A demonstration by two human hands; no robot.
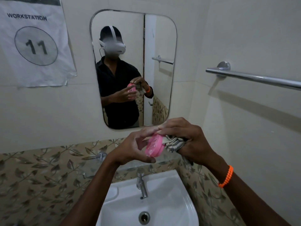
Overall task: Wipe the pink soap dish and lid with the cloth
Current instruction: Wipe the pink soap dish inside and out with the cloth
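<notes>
Above the white sink (182, 207), the left hand (130, 149) holds the pink soap dish (154, 146) on edge, fingers clamped around its rim. The right hand (184, 141), fingers closed on the striped cloth (175, 144), presses it against the dish's inner side.

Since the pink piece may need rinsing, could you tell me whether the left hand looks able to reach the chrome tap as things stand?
Probably not yet: the left hand grips the pink plastic soap dish, though the chrome tap sits unobstructed below.
</notes>
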